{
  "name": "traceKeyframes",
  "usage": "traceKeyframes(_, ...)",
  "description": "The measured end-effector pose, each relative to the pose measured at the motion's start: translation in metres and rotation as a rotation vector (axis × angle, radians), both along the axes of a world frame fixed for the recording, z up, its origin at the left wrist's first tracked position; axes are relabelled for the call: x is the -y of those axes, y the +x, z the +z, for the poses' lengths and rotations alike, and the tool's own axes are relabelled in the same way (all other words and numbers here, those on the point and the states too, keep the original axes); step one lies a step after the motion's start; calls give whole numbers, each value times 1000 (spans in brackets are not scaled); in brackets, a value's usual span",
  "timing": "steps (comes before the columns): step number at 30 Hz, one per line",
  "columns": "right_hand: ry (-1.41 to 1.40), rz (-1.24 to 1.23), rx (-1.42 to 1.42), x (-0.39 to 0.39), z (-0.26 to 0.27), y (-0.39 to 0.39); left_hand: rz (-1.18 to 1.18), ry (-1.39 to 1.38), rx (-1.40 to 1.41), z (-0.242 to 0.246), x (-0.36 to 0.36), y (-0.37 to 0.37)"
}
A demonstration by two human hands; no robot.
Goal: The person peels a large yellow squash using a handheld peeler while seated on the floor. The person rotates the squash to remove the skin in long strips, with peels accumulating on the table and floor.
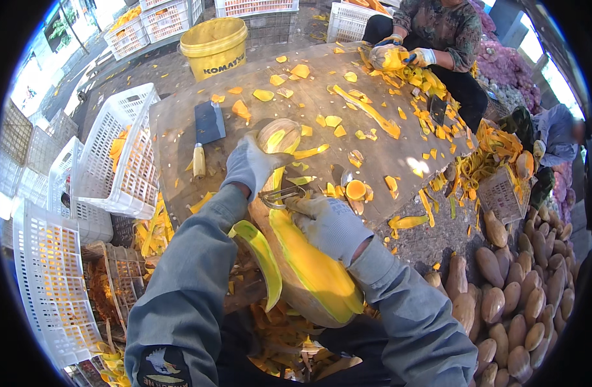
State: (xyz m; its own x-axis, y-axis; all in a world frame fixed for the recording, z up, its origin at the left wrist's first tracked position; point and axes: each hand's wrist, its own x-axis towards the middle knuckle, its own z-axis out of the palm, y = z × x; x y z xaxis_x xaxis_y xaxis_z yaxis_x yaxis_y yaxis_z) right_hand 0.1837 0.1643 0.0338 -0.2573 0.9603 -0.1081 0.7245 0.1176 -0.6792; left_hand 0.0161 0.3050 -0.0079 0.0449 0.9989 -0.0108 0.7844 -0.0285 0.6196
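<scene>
A long squash [315, 261], partly peeled to yellow flesh, lies lengthwise before me, its rounded far end on the wooden board [180, 121]. My left hand [247, 164], in a light work glove, grips its neck near the far end. In my gloved right hand [330, 222] is a metal peeler [281, 196], with its blade at the squash's neck. A thick strip of green-edged peel [264, 263] curls down on the squash's left side. Left of the far end, a cleaver [209, 123] with a wooden handle rests on the board. A metal spoon [346, 177] and a cut round piece [355, 189] lie right of my hands.
White plastic crates [117, 150] stand at the left. A yellow bucket [214, 48] is beyond the board. Unpeeled squashes [518, 300] are heaped at the right. A co-worker [436, 43] holds a squash at the far right; another person [557, 135] sits farther right. Peel scraps lie around.
</scene>
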Motion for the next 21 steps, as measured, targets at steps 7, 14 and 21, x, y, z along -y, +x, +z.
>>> traceKeyframes(7, -112, 90, 98, 7, 9, 1, -26, -33, 2, 8, 1, 0)
traceKeyframes(14, -159, 176, 188, 51, 49, 33, -64, 9, 58, 8, 2, -1)
traceKeyframes(21, -296, 107, 173, 180, 95, 94, -2, -16, 57, 5, 0, 2)
